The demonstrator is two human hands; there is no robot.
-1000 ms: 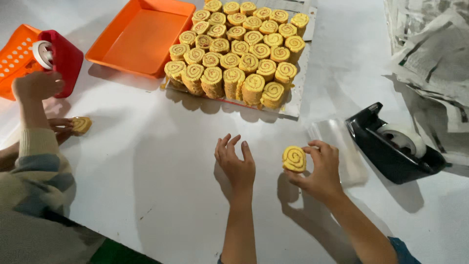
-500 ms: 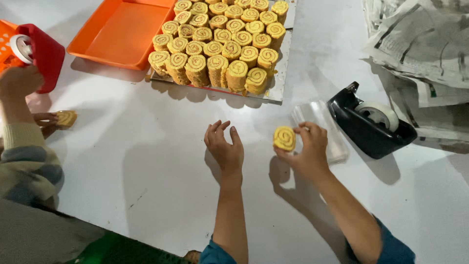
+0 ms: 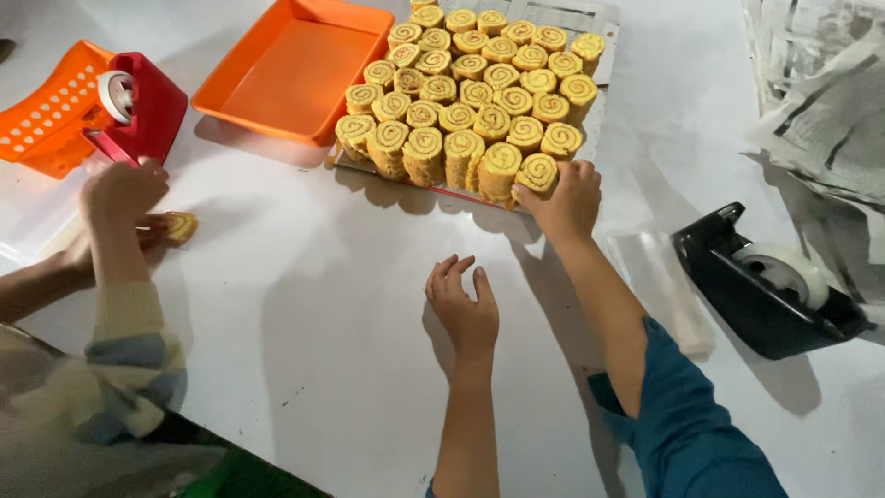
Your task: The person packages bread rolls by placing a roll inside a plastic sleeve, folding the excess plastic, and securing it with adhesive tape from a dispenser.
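While your right hand [image 3: 564, 198] grips the spiral roll [image 3: 537, 173] at the near right corner of the batch [image 3: 470, 101], your left hand [image 3: 466, 304] rests open on the counter [image 3: 304, 323]. Squeezing could crush it or topple neighbouring rolls.

white table [image 3: 304, 304] | orange tray [image 3: 295, 69] | black tape dispenser [image 3: 761, 290] | red tape dispenser [image 3: 138, 111] | newspapers [image 3: 820, 101]
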